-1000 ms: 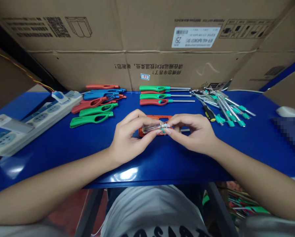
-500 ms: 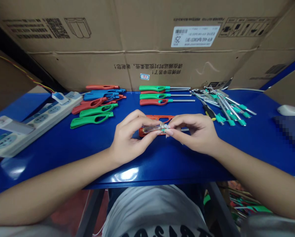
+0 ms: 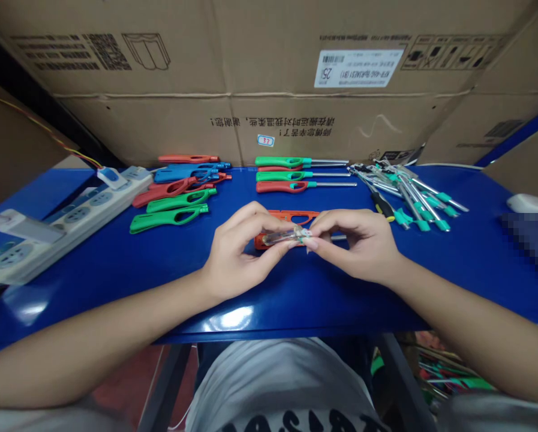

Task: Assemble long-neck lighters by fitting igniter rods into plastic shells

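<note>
One clear tube (image 3: 277, 237) in pinched fingers, just in front of an orange casing (image 3: 293, 214)

Grips the tube between thumb and fingers of the left hand (image 3: 239, 255), closed on it near its right end. Pinches a small white and teal piece (image 3: 306, 233) at that same end with thumb and fingertips of the right hand (image 3: 363, 246). Partly hides the orange casing behind both hands; cannot tell whether one piece or two.

Beyond the orange casing to its left, on the blue table (image 3: 291, 303): green, red, blue and orange handles (image 3: 167, 219), lying flat, some overlapping. Straight beyond it: green and red lighters (image 3: 278, 176), noses pointing right. Beyond it to the right: a heap of metal rods (image 3: 415, 195) with teal ends, a black and yellow screwdriver (image 3: 383, 208) just beside. Well left of it: a white power strip (image 3: 89, 210) with plugs. Well right of it: a white rounded object (image 3: 528, 203). Behind it, farther back: a printed cardboard sheet (image 3: 138, 120).
</note>
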Action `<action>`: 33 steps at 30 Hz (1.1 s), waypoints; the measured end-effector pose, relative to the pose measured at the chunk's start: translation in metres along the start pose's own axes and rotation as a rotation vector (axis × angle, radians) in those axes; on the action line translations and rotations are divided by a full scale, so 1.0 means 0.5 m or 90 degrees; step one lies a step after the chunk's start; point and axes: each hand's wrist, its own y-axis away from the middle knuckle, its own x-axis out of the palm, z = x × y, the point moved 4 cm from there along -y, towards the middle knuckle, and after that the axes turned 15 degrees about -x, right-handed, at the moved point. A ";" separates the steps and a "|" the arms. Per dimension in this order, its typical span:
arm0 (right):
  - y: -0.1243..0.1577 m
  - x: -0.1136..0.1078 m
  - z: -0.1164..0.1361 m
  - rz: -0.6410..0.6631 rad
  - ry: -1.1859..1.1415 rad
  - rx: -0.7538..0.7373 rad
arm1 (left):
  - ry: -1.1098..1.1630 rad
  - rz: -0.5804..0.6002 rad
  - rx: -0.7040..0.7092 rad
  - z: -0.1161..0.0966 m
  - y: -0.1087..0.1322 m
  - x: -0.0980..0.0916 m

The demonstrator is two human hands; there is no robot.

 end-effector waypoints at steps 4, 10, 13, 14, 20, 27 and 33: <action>-0.003 -0.005 0.003 0.003 0.043 -0.039 | -0.003 0.006 -0.014 0.006 0.000 0.004; -0.004 -0.014 0.021 0.048 0.230 -0.226 | 0.000 0.041 -0.022 0.008 0.001 0.011; -0.003 -0.014 0.022 0.078 0.298 -0.261 | -0.006 0.058 -0.022 0.006 0.001 0.013; -0.003 -0.014 0.021 0.083 0.310 -0.263 | -0.009 0.062 -0.020 0.005 0.001 0.013; -0.007 -0.018 0.020 0.043 0.236 -0.177 | -0.018 0.048 -0.024 0.007 0.001 0.009; -0.007 -0.010 0.008 0.047 0.106 -0.076 | -0.012 0.028 -0.037 0.011 -0.001 0.007; -0.007 -0.012 -0.001 0.021 0.063 -0.040 | -0.018 0.025 -0.036 0.012 -0.002 0.006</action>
